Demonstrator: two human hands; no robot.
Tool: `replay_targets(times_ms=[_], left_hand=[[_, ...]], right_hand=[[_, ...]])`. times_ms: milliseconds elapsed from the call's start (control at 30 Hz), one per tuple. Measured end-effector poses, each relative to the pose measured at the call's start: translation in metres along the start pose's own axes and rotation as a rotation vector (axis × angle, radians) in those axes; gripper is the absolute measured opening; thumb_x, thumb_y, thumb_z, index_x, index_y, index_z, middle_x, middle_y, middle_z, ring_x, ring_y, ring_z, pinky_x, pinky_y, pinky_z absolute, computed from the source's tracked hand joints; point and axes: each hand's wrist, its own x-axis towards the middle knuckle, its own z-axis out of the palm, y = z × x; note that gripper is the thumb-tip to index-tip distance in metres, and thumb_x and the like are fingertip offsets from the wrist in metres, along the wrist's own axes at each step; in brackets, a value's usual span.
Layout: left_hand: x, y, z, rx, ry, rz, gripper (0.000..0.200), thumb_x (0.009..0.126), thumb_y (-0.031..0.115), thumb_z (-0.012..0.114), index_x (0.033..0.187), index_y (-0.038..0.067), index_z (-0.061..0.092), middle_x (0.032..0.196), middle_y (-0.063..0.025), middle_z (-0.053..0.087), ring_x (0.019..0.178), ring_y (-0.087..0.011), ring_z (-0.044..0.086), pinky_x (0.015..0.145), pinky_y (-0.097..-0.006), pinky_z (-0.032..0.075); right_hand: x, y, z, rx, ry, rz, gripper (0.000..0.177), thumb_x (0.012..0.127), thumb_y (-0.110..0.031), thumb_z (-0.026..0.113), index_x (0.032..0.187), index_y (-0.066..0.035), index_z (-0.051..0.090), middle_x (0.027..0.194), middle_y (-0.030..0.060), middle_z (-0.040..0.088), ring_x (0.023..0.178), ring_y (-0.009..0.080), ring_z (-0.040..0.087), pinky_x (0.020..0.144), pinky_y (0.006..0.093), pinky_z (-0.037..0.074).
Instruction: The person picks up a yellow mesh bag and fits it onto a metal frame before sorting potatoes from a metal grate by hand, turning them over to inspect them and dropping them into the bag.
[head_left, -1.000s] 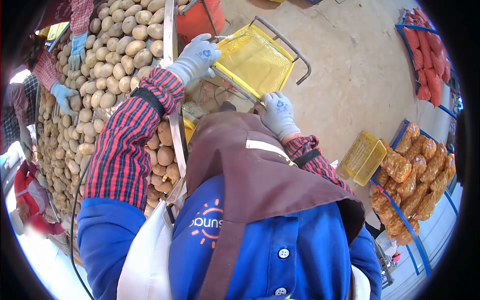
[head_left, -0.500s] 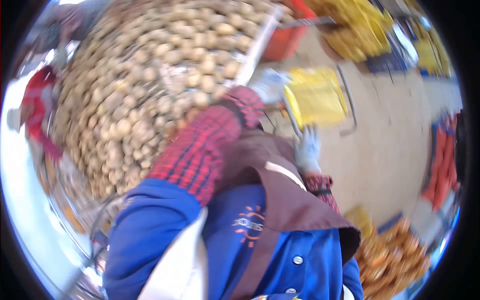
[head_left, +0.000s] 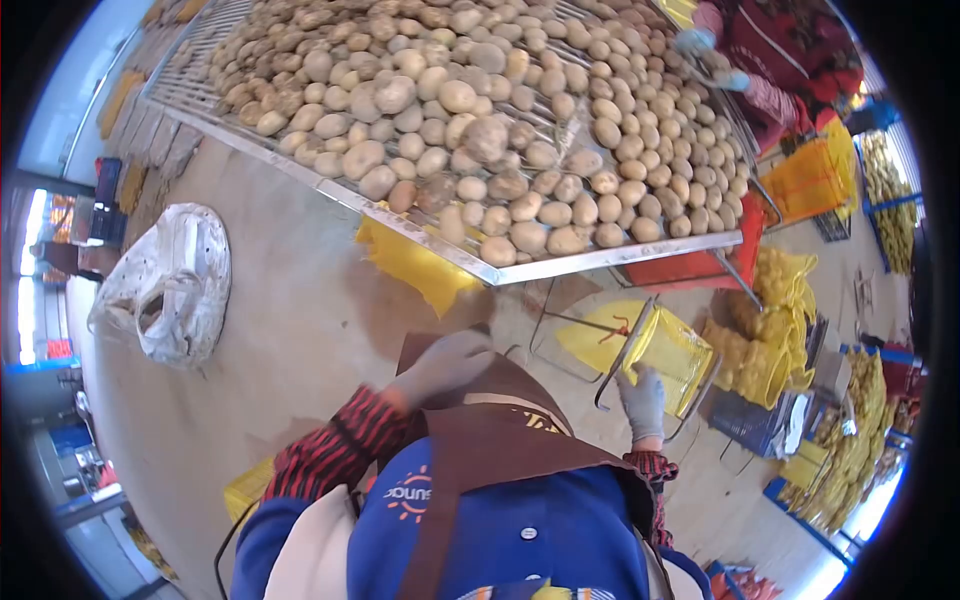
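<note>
A yellow mesh bag (head_left: 672, 350) hangs spread on a metal frame stand (head_left: 612, 368) to the front right. My right hand (head_left: 643, 404), in a grey glove, has its fingers curled over the near rim of the bag beside the frame's bar. My left hand (head_left: 447, 366), also gloved, is in front of the brown apron (head_left: 490, 447), its fingers stretched to the right and holding nothing visible. Ahead stands a slatted metal sorting table (head_left: 405, 238) heaped with potatoes (head_left: 487, 140); both hands are apart from it.
Across the table, a co-worker's gloved hands (head_left: 715, 70) are over the potatoes. A red crate (head_left: 690, 268) sits under the table edge. Filled yellow sacks (head_left: 775, 330) and a dark blue crate (head_left: 745, 420) stand at right. A white bulk sack (head_left: 178, 285) lies on the floor at left.
My view has swung, bringing the table ahead. My left hand has come away from beside the yellow bag to in front of the apron. My right hand remains at the bag's rim.
</note>
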Motion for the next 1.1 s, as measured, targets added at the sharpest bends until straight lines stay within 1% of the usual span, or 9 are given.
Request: replay_targets(times_ms=[233, 400, 500, 667, 833, 900, 967, 1033, 1100], left_hand=[[-0.103, -0.054, -0.055, -0.318, 0.407, -0.549, 0.028, 0.094, 0.019, 0.062, 0.113, 0.000, 0.071, 0.109, -0.0151, 0.072, 0.101, -0.0254, 0.069, 0.089, -0.0349, 0.053], [-0.061, -0.067, -0.137, -0.282, 0.481, -0.274, 0.029, 0.096, 0.019, 0.061, 0.117, 0.001, 0.070, 0.110, -0.0129, 0.072, 0.099, -0.0200, 0.067, 0.088, -0.0326, 0.052], [-0.027, -0.064, -0.202, -0.259, 0.419, -0.160, 0.030, 0.097, 0.018, 0.059, 0.119, -0.001, 0.069, 0.115, -0.0131, 0.070, 0.107, -0.0196, 0.065, 0.094, -0.0328, 0.050], [0.042, -0.052, -0.271, -0.493, 0.159, 0.000, 0.041, 0.100, 0.017, 0.058, 0.136, -0.001, 0.058, 0.124, -0.0106, 0.064, 0.113, -0.0162, 0.060, 0.099, -0.0305, 0.048], [0.127, 0.011, -0.275, -1.468, -0.114, 0.060, 0.058, 0.108, 0.037, 0.048, 0.152, 0.002, 0.034, 0.147, -0.0118, 0.049, 0.131, -0.0257, 0.053, 0.111, -0.0415, 0.043], [0.150, 0.013, -0.263, -0.980, -0.005, 0.257, 0.058, 0.109, 0.042, 0.042, 0.151, 0.003, 0.036, 0.145, -0.0115, 0.051, 0.131, -0.0248, 0.053, 0.110, -0.0426, 0.044], [0.166, 0.019, -0.254, -0.488, 0.111, 0.429, 0.059, 0.110, 0.048, 0.036, 0.149, 0.004, 0.037, 0.143, -0.0113, 0.053, 0.131, -0.0239, 0.053, 0.109, -0.0437, 0.045], [0.173, 0.037, -0.256, -1.739, -0.297, 0.145, 0.060, 0.111, 0.051, 0.027, 0.147, 0.004, 0.039, 0.140, -0.0114, 0.055, 0.126, -0.0231, 0.056, 0.103, -0.0429, 0.050], [0.178, 0.037, -0.260, -1.101, -0.071, 0.198, 0.060, 0.111, 0.050, 0.023, 0.146, 0.005, 0.040, 0.138, -0.0113, 0.056, 0.125, -0.0229, 0.057, 0.100, -0.0400, 0.052]], right_hand=[[0.130, -0.234, -0.037, 0.272, 0.101, -0.592, 0.045, 0.089, -0.026, 0.065, 0.128, -0.003, 0.062, 0.120, 0.0198, 0.063, 0.115, 0.0394, 0.057, 0.097, 0.0473, 0.046], [0.224, -0.362, 0.028, 0.195, 0.295, -0.814, 0.065, 0.080, -0.014, 0.073, 0.141, -0.007, 0.050, 0.143, 0.0230, 0.045, 0.131, 0.0474, 0.042, 0.110, 0.0523, 0.039], [0.252, -0.388, 0.035, 0.163, 0.365, -0.743, 0.069, 0.078, -0.012, 0.078, 0.141, -0.009, 0.051, 0.141, 0.0208, 0.049, 0.132, 0.0405, 0.047, 0.111, 0.0484, 0.041], [0.238, -0.394, -0.005, 1.059, 0.022, -0.456, 0.071, 0.078, -0.030, 0.086, 0.137, -0.006, 0.056, 0.126, 0.0095, 0.063, 0.116, 0.0187, 0.059, 0.101, 0.0352, 0.049], [0.189, -0.426, -0.023, 1.436, -0.260, -0.506, 0.078, 0.093, -0.057, 0.066, 0.144, -0.001, 0.047, 0.135, 0.0114, 0.056, 0.124, 0.0196, 0.055, 0.107, 0.0353, 0.044], [0.184, -0.428, -0.017, 1.537, -0.355, -0.451, 0.078, 0.100, -0.059, 0.054, 0.148, 0.001, 0.041, 0.141, 0.0138, 0.053, 0.129, 0.0217, 0.051, 0.110, 0.0353, 0.040], [0.181, -0.433, -0.024, 1.324, -0.152, -0.477, 0.077, 0.102, -0.057, 0.052, 0.151, 0.001, 0.039, 0.146, 0.0158, 0.048, 0.136, 0.0242, 0.045, 0.115, 0.0360, 0.036], [0.185, -0.422, -0.042, 1.146, -0.156, -0.480, 0.074, 0.101, -0.048, 0.058, 0.153, 0.001, 0.036, 0.150, 0.0160, 0.044, 0.142, 0.0259, 0.040, 0.118, 0.0360, 0.032], [0.196, -0.407, -0.043, 0.921, -0.160, -0.569, 0.074, 0.097, -0.034, 0.065, 0.155, 0.000, 0.034, 0.150, 0.0164, 0.044, 0.144, 0.0255, 0.038, 0.119, 0.0360, 0.029]])
